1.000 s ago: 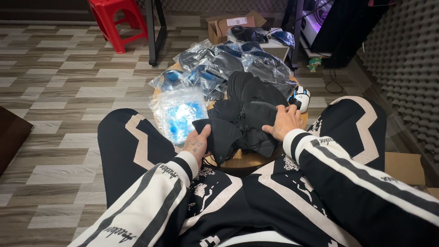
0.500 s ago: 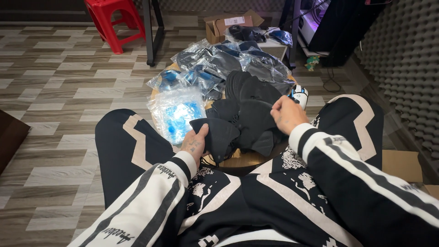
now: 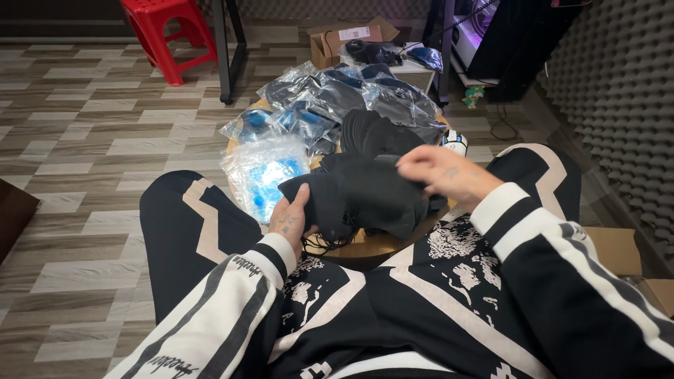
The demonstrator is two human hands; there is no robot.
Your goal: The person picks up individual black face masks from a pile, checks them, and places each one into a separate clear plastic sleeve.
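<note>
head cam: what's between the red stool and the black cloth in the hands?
Clear plastic bags, some with blue contents, lie piled on the round wooden table between the red stool and the black cloth; striped floor beyond. Head view.

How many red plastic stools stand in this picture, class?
1. The red plastic stool stands on the striped floor at the top left, beside a black metal table leg. Others may be out of view.
</note>
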